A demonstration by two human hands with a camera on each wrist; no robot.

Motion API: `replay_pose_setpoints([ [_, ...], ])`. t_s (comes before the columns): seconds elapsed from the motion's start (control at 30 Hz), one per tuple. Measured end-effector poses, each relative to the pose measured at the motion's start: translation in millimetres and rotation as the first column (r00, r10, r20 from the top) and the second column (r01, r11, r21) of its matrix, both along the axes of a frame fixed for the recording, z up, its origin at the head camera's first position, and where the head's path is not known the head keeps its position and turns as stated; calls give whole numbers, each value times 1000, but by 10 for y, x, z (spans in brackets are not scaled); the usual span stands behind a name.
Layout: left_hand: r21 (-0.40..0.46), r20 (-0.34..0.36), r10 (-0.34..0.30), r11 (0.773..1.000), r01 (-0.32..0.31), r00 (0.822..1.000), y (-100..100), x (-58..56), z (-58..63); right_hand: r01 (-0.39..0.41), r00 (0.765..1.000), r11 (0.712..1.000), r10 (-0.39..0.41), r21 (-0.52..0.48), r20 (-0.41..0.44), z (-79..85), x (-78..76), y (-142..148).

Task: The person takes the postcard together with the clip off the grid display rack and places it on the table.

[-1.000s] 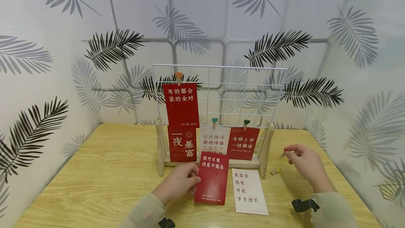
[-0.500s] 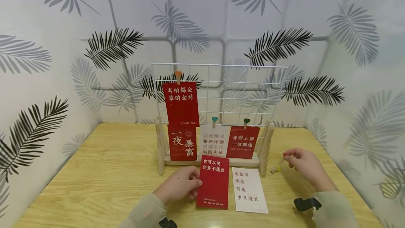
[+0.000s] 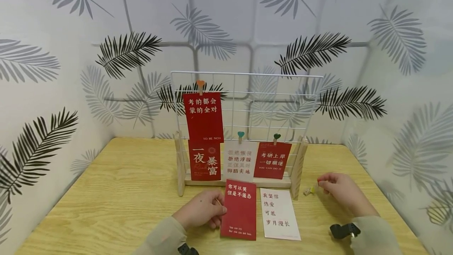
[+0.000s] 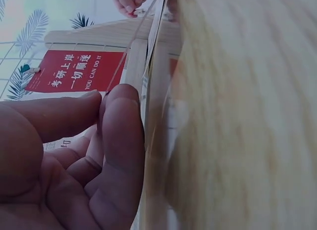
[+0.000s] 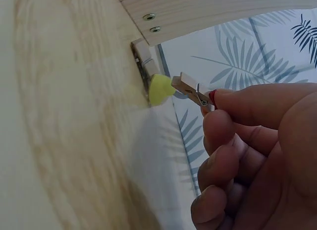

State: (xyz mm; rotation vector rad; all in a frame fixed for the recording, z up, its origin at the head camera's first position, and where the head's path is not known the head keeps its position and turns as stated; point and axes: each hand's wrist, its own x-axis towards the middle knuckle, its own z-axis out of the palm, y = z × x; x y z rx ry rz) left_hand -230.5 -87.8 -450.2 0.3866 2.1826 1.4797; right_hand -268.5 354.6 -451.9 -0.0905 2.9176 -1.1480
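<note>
My left hand (image 3: pixel 203 209) pinches the left edge of a red card (image 3: pixel 239 217) with white lettering, low in front of the rack. Seen from the left wrist, the card is edge-on, a thin line (image 4: pixel 130 47) leaving the thumb and forefinger. On the right, my right hand (image 3: pixel 342 191) pinches a small wooden clothespin (image 5: pixel 190 89) by its red end, jaws pointing away from the fingers. Close by, a second clothespin with a yellow heart (image 5: pixel 161 89) lies on the table beside the rack's foot. A white card (image 3: pixel 279 215) lies just right of the red one.
A white wire grid rack (image 3: pixel 269 74) on wooden feet (image 3: pixel 298 168) stands behind the cards. On it hang a red card (image 3: pixel 203 123) under an orange heart clip, another red card (image 3: pixel 204 168) below, a white card (image 3: pixel 240 160) and a right-hand red card (image 3: pixel 272 168).
The left hand has brought the red card down and toward the person, uncovering the white card on the rack. My right hand has lowered slightly with the clothespin, toward the yellow-heart one.
</note>
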Motion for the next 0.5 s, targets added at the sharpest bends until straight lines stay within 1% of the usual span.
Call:
replay_pose_setpoints([
  [0.2, 3, 27, -6, 1000, 6, 1000, -13, -23, -34, -20, 1000, 999, 19, 28, 19, -80, -3, 38],
  [0.33, 21, 43, -13, 1000, 13, 999, -19, -42, -62, -32, 999, 999, 31, 7, 34, -123, -4, 47],
  [0.5, 32, 51, -19, 999, 17, 999, -34, -40, -79, -62, 998, 998, 62, 31, 18, -157, -29, 52],
])
